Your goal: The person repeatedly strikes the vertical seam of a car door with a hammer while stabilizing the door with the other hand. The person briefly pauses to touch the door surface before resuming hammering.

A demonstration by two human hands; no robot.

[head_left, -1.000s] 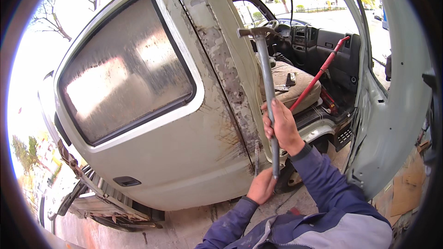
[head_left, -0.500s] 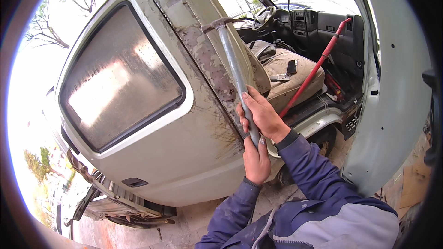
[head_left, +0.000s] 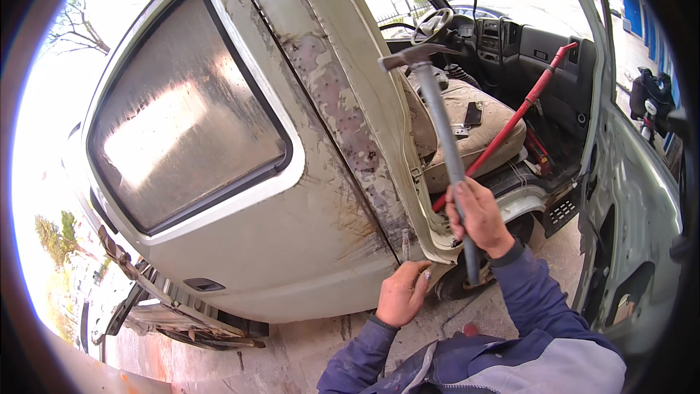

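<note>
My right hand (head_left: 481, 217) is wrapped round the grey handle of a claw hammer (head_left: 440, 120). The hammer stands nearly upright, its brownish head up in front of the open cab doorway. My left hand (head_left: 402, 295) is closed, with curled fingers near the lower edge of the vehicle's side panel (head_left: 306, 263). Just above that hand a slim pale rod-like thing (head_left: 405, 244) shows against the panel; whether my fingers hold it is hard to see. The door pillar (head_left: 332, 87) has bare, scraped patches with small dark dots and peeling paint.
A red bar (head_left: 529, 102) leans across the doorway. A phone (head_left: 474, 113) lies on the beige seat (head_left: 448, 157). At right hangs the open door (head_left: 620, 175), its inner side showing cut-outs. A clouded side window (head_left: 193, 117) fills the left. Below is a wheel (head_left: 456, 281).
My left hand has let go of the hammer handle and moved down to the panel's lower edge. My right hand has carried the hammer rightward. The door's inner side has come into view.
</note>
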